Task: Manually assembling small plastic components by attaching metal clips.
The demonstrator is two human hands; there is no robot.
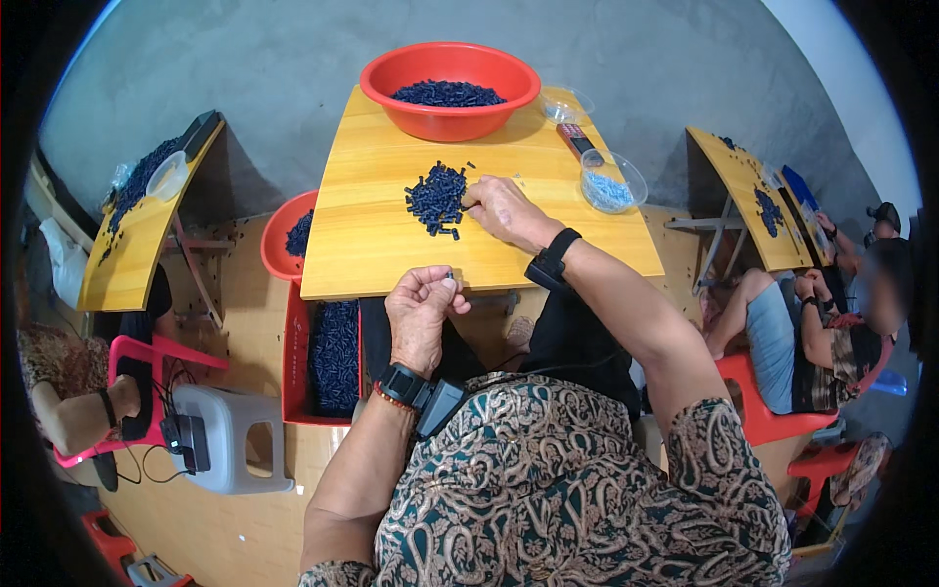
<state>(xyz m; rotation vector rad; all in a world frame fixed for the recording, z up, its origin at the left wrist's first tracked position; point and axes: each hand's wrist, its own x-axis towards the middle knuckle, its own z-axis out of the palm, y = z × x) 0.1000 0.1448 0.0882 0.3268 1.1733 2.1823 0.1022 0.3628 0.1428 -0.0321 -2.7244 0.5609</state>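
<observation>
My left hand hovers at the near edge of the yellow wooden table, its fingers pinched on a small light-coloured piece. My right hand rests on the tabletop, fingertips touching the right side of a pile of small dark blue parts. A red basin full of the same dark parts stands at the table's far edge. To the right sits a clear plastic bowl holding pale blue pieces. Both wrists carry black bands.
A red crate of dark parts and a red basin sit on the floor left of the table. A grey stool stands nearby. Other people sit at similar tables at left and right. An empty clear bowl lies at the far right corner.
</observation>
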